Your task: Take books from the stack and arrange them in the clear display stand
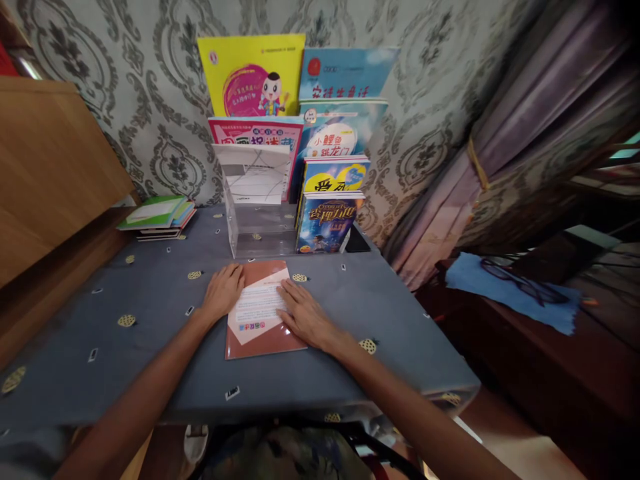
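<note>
A thin reddish-brown book [260,337] with a white panel on its cover lies flat on the grey patterned tablecloth [150,300] in front of me. My left hand [223,291] rests on the book's left edge, fingers curled loosely and flat. On the book's right side lies my right hand [306,317], fingers stretched out over the white panel. Neither hand grips anything. Just behind the book stands a clear acrylic book stand [255,230] with an empty front slot on the left and a fantasy-cover book [325,223] on the right.
Colourful children's books [300,113] fill the stand's stepped rows against the wallpapered wall. A small stack of green and blue books [157,217] lies at the table's back left. A wooden panel [45,160] rises at left; curtains [500,147] and a blue cloth [515,293] are at right.
</note>
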Tool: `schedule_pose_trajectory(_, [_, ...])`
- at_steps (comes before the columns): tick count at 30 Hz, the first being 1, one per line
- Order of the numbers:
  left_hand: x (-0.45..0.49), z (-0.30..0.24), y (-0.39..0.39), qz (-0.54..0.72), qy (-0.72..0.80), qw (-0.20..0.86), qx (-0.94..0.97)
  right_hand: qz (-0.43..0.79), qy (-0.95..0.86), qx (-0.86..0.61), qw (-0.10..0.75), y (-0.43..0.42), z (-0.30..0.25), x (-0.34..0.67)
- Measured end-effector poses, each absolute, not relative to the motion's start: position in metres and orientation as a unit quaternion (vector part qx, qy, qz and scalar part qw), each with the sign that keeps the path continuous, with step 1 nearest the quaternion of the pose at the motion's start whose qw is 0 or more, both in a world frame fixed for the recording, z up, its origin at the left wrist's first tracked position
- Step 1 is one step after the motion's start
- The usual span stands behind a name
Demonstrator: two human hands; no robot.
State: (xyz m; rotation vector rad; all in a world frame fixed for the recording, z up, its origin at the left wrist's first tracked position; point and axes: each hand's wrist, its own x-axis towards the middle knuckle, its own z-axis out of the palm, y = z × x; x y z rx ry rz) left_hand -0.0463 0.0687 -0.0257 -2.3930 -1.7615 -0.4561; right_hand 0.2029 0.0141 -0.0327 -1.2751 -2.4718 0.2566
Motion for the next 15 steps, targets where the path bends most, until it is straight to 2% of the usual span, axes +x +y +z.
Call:
schedule_pose_trajectory(9, [-0.047, -0.027, 0.061, -0.171, -0.565, 0.063, -0.805, 0.088, -0.892, -0.407, 0.175, -0.022, -0.027, 0.221])
schedule_pose_trajectory(15, [-0.046, -0.031, 0.034, -0.172, -0.549, 0.065, -0.815, 0.110, -0.905, -0.388, 0.137, -0.054, -0.019, 0.230])
